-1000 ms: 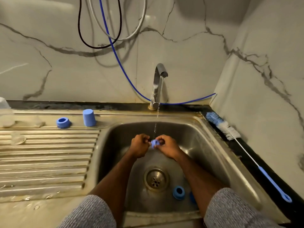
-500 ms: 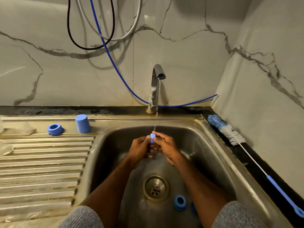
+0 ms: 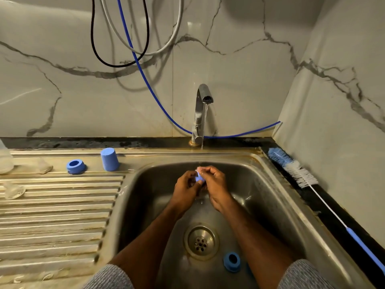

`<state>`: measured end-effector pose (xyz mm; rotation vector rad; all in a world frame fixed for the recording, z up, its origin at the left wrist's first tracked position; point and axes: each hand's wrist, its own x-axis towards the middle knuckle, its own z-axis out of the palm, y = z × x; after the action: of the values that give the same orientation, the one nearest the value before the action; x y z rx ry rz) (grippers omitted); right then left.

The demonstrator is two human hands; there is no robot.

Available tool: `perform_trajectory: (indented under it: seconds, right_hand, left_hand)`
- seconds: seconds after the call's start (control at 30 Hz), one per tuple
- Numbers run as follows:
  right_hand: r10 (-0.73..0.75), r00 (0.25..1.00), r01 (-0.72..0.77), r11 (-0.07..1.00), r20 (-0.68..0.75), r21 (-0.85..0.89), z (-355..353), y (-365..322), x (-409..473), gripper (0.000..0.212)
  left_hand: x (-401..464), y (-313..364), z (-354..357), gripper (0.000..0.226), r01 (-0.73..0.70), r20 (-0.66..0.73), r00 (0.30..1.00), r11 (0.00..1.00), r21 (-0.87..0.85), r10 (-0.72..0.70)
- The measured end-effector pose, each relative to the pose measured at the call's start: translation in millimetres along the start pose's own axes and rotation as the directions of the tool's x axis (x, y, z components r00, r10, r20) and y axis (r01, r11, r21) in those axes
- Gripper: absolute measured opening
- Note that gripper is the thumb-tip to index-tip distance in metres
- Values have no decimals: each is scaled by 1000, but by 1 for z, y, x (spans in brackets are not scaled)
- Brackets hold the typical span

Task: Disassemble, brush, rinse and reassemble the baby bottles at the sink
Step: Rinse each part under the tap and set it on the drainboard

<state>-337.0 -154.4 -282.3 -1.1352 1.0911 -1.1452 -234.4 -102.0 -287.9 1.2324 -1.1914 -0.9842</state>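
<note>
Under the tap (image 3: 203, 113), both hands pinching a blue bottle part (image 3: 200, 177)

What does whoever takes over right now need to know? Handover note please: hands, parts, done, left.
Left hand and right hand: both hold one small blue part in the tap stream, over the sink basin.
Parts: blue ring in the basin beside the drain; another blue ring and blue cap on the drainboard, with clear pieces at its left edge. Bottle brush lies on the right counter.
Done: bottles are apart.
Left: finish this rinse, do the ring in the basin, reassemble. Which parts are already brushed cannot be told.
</note>
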Motion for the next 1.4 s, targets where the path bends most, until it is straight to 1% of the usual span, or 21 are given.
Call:
perform_trajectory:
  seconds: [0.03, 0.1, 0.17, 0.23, 0.3, 0.37, 0.43, 0.53, 0.6, 0.67, 0.8, 0.83, 0.9, 0.97, 1.0, 1.03, 1.1, 1.17, 1.23, 1.33, 1.4]
  right_hand:
    - [-3, 999, 1, 999, 45, 38, -1, -2, -1, 7]
    - [-2, 993, -6, 997, 114, 71, -3, -3, -1, 24]
    - [-9, 991, -4, 996, 135, 90, -2, -4, 0, 37]
    - [-18, 993, 11, 998, 117, 64, -1, -4, -1, 42]
    - [-34, 994, 31, 999, 100, 31, -2, -5, -1, 43]
    - [-29, 996, 27, 999, 88, 25, -2, -3, -2, 41]
    - [-14, 997, 13, 1000, 73, 13, -3, -4, -2, 41]
    - [-39, 996, 39, 999, 83, -8, -6, -4, -3, 41]
    - [-49, 993, 47, 999, 111, 17, -7, -2, -2, 40]
    - [-36, 992, 25, 996, 125, 88, -7, 0, -2, 33]
    - [39, 995, -46, 996, 97, 74, 1, 0, -3, 28]
    - [58, 994, -65, 995, 88, 71, 6, -1, -3, 27]
    - [104, 994, -106, 990, 26, 95, 14, -4, -5, 25]
    - [157, 987, -150, 979, -35, 140, 16, -10, -8, 27]
    - [167, 986, -162, 975, -23, 155, 13, -12, -8, 29]
    - [168, 986, -169, 969, 24, 178, 9, -12, -8, 30]
    - [160, 977, -191, 952, 143, 240, 2, -14, -8, 30]
    - [160, 965, -219, 926, 206, 309, 1, -14, -8, 31]
    - [155, 967, -209, 937, 202, 279, 5, -11, -7, 29]
    - [118, 986, -136, 979, 117, 155, 11, -13, -10, 32]
    - [105, 991, -116, 985, 87, 128, 9, -16, -10, 34]
  left_hand:
    - [-1, 2, 0, 23, 26, -22, 999, 998, -62, -27]
    - [-1, 5, 0, 31, 62, -55, 996, 978, -200, -74]
    - [2, 8, -2, 40, 117, -84, 983, 904, -412, -166]
    - [6, 12, -5, 36, 167, -79, 965, 815, -555, -251]
    - [6, 12, -7, 27, 208, -51, 959, 819, -535, -277]
    - [3, 11, -7, 38, 281, 28, 953, 845, -454, -302]
    - [1, 10, -6, 45, 354, 112, 934, 834, -424, -339]
    - [2, 12, -5, 48, 356, 128, 934, 821, -446, -335]
    - [3, 12, -6, 42, 333, 84, 940, 835, -437, -331]
    - [5, 10, -5, 34, 307, 55, 948, 859, -411, -312]
    - [6, 8, -1, 27, 174, 19, 984, 941, -291, -176]
    - [4, 10, 0, 26, 121, 3, 992, 966, -230, -123]
    - [4, 8, 0, 27, 5, -16, 1000, 999, -38, -5]
    - [1, 7, 1, 32, -74, 14, 997, 994, 83, 73]
    - [0, 8, 3, 31, -74, 18, 997, 995, 67, 73]
    - [0, 8, 4, 28, -48, 7, 999, 999, 5, 48]
    - [0, 11, 6, 23, 32, -21, 999, 987, -158, -35]
    - [3, 11, 4, 28, 105, -42, 992, 959, -265, -120]
    - [4, 9, 0, 29, 120, -38, 990, 944, -307, -139]
    - [0, 10, 4, 30, 108, 0, 993, 934, -341, -115]
    - [-1, 13, 8, 31, 143, 22, 989, 895, -422, -148]
